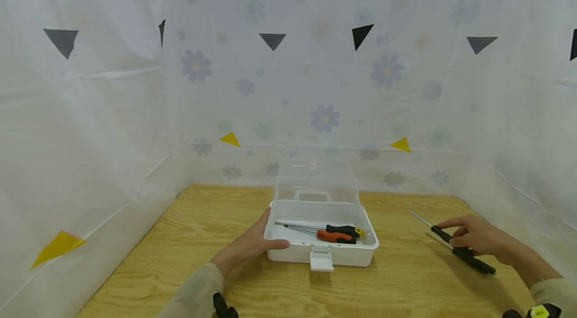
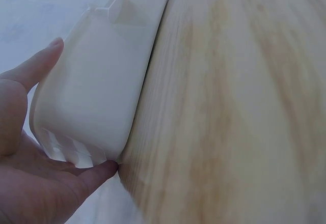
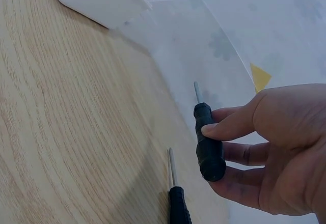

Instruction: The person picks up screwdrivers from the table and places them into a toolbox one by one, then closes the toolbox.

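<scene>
Now both hands rest at a wooden table (image 1: pixel 189 223), one on a toolbox, one on a screwdriver.
Largest first: the open white toolbox (image 1: pixel 322 250) sits against the left hand (image 1: pixel 248 248), whose relaxed fingers (image 2: pixel 86 175) cup its near left corner, thumb (image 2: pixel 35 63) along the front wall. Inside it, beyond those fingertips, lie an orange-handled screwdriver (image 1: pixel 335 237) and a black-and-yellow one (image 1: pixel 344 230). Well to the side, the right hand (image 1: pixel 478 234) pinches a black screwdriver (image 3: pixel 209 145) between thumb (image 3: pixel 229 124) and curled fingers, raised off the wood. Just below those fingers a second black screwdriver (image 3: pixel 178 203) lies on the table.
</scene>
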